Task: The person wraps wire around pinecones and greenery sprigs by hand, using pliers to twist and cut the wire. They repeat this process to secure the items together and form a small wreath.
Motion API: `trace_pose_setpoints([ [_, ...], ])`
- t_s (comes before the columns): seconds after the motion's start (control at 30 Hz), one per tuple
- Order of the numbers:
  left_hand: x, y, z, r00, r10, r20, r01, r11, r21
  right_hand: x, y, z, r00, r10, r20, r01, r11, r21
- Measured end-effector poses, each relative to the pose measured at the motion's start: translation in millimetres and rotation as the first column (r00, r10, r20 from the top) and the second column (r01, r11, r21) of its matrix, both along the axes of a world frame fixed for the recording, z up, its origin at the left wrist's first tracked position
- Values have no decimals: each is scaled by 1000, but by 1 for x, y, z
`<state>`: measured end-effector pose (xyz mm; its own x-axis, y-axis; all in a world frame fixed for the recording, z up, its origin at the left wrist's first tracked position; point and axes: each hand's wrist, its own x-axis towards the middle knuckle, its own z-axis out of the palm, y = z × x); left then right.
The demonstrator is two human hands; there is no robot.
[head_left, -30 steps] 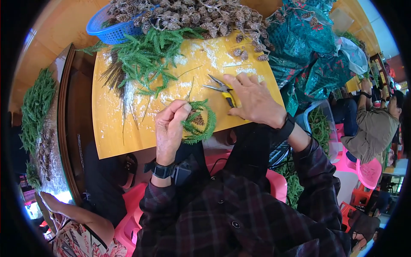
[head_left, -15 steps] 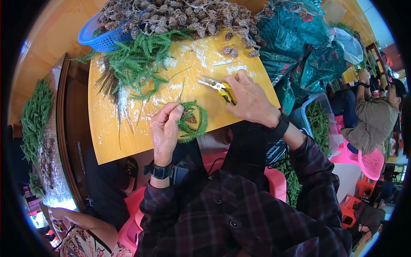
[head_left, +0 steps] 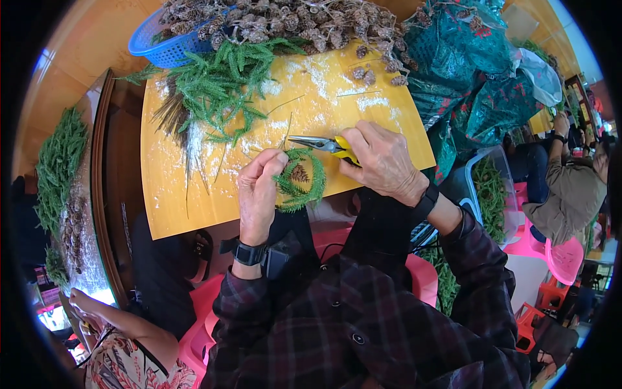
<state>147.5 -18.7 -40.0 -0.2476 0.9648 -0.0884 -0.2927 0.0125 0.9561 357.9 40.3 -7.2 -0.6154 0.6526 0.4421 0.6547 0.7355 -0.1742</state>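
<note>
My left hand pinches a small green wreath near the table's front edge, and a pine cone sits inside the ring. A thin dark stem rises from the pinch. In my right hand is a pair of pliers with yellow handles, gripped by closed fingers. Its long metal jaws point left, just above the wreath and close to the stem. Whether the jaws touch the stem I cannot tell.
Artificial pine sprigs lie on the yellow table. Behind them are a blue basket and a heap of pine cones. Green plastic bags and a clear bin of greenery stand at right. Other people sit on both sides.
The pliers have swung level, and their jaws have moved left and down toward the stem above the wreath. The whole view has shifted slightly. My left hand keeps its pinch on the wreath.
</note>
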Motion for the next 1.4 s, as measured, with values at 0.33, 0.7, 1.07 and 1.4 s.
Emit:
trace_pose_setpoints([
  [0.33,-1,0,-3,999,12,51,-10,999,-31,-6,2,2,999,46,22,-47,999,10],
  [0.7,-3,1,-5,998,-42,56,44,999,-28,-6,2,-2,997,72,36,-70,996,-49],
  [1.07,-16,7,0,912,-145,-384,224,960,170,0,8,14,987,121,101,-118,992,-38],
  [1.4,-17,15,5,721,25,-693,284,901,328,13,13,31,972,216,-91,-225,751,-621],
])
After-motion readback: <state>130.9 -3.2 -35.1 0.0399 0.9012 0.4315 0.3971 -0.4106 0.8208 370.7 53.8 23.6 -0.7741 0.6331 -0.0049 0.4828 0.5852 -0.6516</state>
